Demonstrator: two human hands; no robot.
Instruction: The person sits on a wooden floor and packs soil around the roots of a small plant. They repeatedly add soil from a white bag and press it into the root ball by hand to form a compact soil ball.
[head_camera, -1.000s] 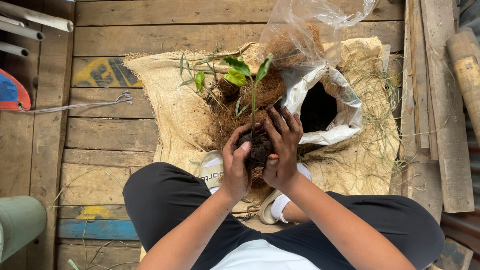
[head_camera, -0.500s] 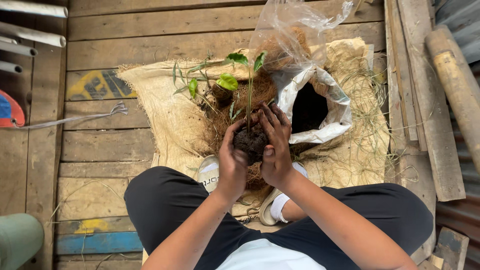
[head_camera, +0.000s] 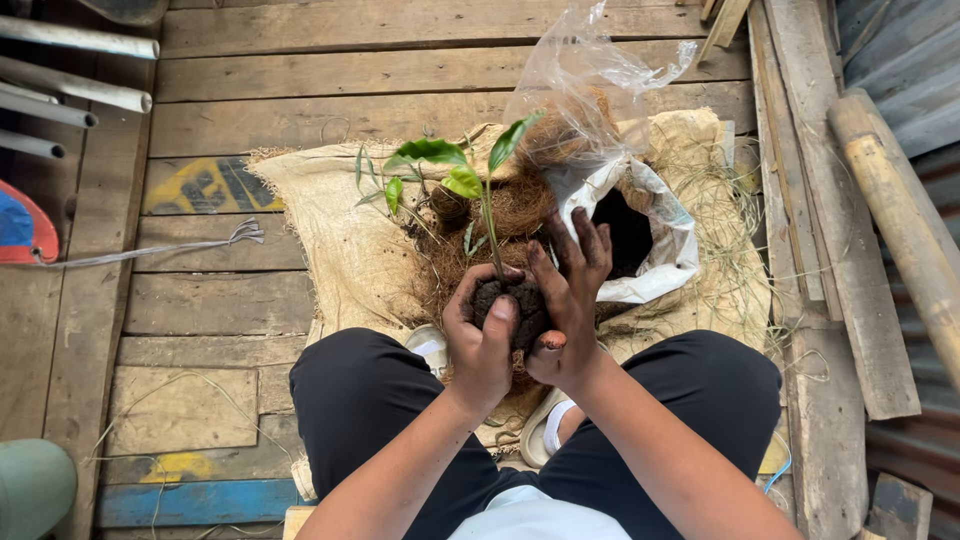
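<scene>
A dark ball of soil (head_camera: 514, 303) with a thin green seedling (head_camera: 470, 175) rising from it sits between both my hands, above my knees. My left hand (head_camera: 480, 345) cups the ball from the left, thumb on top. My right hand (head_camera: 568, 305) presses against its right side, its soiled fingers spread upward. Below and behind the ball lies a heap of brown coconut fibre (head_camera: 505, 215) on a burlap sack (head_camera: 330, 220). A white bag of dark soil (head_camera: 640, 235) stands open just right of my hands.
A crumpled clear plastic bag (head_camera: 590, 80) stands behind the fibre. The floor is wooden planks (head_camera: 300, 60). White pipes (head_camera: 70, 70) lie at the far left, a string (head_camera: 150, 248) runs across the planks, and boards and a bamboo pole (head_camera: 895, 220) lie at the right.
Both hands stay on the soil ball, which has shifted slightly toward me; my right fingers have spread wider over it. The camera has tilted a little.
</scene>
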